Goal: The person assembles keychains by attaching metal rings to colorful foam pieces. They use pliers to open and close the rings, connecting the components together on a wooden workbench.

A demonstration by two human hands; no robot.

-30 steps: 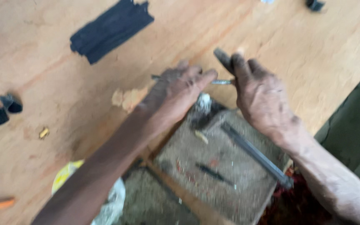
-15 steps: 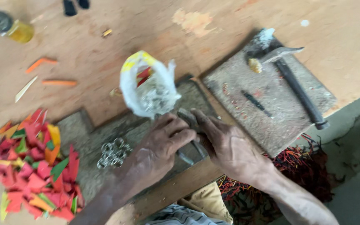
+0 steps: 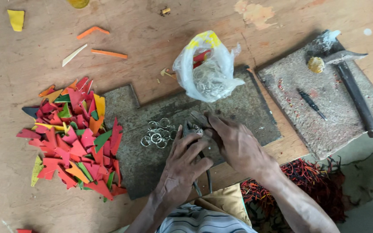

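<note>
both forearms come up from the bottom edge and meet over the grey mat (image 3: 152, 172) on the worktop (image 3: 160, 43). the left hand (image 3: 182, 166) lies palm down with its fingers closed around the pliers (image 3: 197, 142). the right hand (image 3: 238, 144) bends its fingers in to pinch a small metal ring (image 3: 198, 129) at the pliers' nose. the pliers' long axis runs away from the person, nose toward the plastic bag (image 3: 206, 69), handles toward the body. a heap of loose rings (image 3: 157, 134) lies just beside the left hand.

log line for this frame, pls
left hand: grips dark metal pliers | right hand: at plier tips | beside: small silver rings
</note>
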